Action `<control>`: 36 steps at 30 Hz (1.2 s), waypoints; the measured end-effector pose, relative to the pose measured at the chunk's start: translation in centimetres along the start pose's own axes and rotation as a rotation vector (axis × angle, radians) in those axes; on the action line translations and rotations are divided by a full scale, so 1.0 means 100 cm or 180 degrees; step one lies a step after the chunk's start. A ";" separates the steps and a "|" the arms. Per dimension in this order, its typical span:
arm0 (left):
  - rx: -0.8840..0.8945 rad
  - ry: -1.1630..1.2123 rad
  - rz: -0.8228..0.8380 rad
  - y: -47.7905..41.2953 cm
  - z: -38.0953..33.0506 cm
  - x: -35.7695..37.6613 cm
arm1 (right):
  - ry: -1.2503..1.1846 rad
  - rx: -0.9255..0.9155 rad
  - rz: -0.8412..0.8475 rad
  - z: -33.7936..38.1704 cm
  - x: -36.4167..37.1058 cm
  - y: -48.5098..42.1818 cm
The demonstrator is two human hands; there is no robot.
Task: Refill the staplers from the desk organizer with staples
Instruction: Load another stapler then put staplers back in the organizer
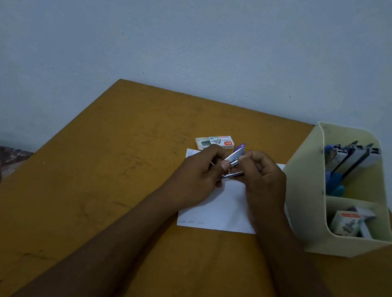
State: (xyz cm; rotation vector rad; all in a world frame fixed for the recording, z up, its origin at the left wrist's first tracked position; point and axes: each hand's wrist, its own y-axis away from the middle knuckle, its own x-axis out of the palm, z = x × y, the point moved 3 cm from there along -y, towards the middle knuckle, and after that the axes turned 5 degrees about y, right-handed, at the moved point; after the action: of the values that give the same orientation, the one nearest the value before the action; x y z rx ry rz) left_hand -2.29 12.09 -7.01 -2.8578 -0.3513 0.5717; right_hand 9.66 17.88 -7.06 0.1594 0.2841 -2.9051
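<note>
Left hand (200, 171) curls around the opened purple stapler (235, 157) at frame centre, over the white paper (222, 209); right hand (262, 179) pinches its metal rail. Staple box (215, 142) lies just behind. Bare desk (85, 183) spreads left; organizer (348, 193) crowds the right edge.

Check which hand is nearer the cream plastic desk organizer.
Right. The right hand holds the purple stapler just left of the cream plastic desk organizer; the left hand sits farther left, across the stapler.
</note>
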 end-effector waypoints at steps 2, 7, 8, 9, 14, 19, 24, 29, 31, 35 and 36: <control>0.0016 -0.0077 0.0041 0.000 -0.001 0.001 | 0.0063 0.0005 -0.0042 0.000 0.000 0.000; 0.0045 -0.0099 0.0105 0.001 -0.002 0.002 | 0.0198 -0.0020 -0.0170 0.000 0.001 -0.001; 0.0047 -0.0107 0.0109 0.001 -0.003 0.002 | 0.0250 -0.0047 -0.0194 0.000 0.000 -0.001; 0.0048 -0.0117 0.0112 0.002 -0.003 0.002 | 0.0312 -0.0076 -0.0213 0.001 0.000 -0.001; 0.0051 -0.0191 0.0146 0.002 -0.005 0.004 | 0.0490 -0.0116 -0.0256 0.000 0.000 -0.001; 0.0078 -0.0269 0.0147 0.002 -0.006 0.004 | 0.0472 -0.0062 -0.0259 -0.001 0.001 0.000; 0.0087 -0.0284 0.0134 0.002 -0.005 0.005 | 0.0400 -0.0009 -0.0221 -0.002 0.001 0.000; 0.0131 -0.0204 0.0106 0.003 -0.007 0.006 | 0.0371 -0.0131 -0.0356 -0.003 -0.001 0.000; 0.0149 -0.0236 0.0071 0.003 -0.006 0.006 | 0.0328 -0.0164 -0.0357 -0.003 0.000 0.001; 0.0174 -0.0173 -0.0005 0.002 -0.003 0.004 | 0.0021 0.0002 -0.0308 -0.005 0.001 0.000; 0.0198 -0.0124 -0.0031 0.002 -0.004 0.003 | -0.0080 0.0056 -0.0290 -0.006 0.001 -0.001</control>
State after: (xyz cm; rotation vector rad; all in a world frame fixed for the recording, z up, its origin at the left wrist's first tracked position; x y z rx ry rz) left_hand -1.80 11.92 -6.86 -2.7872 -0.3472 0.6262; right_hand 9.61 18.14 -7.65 0.1157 0.2682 -2.9982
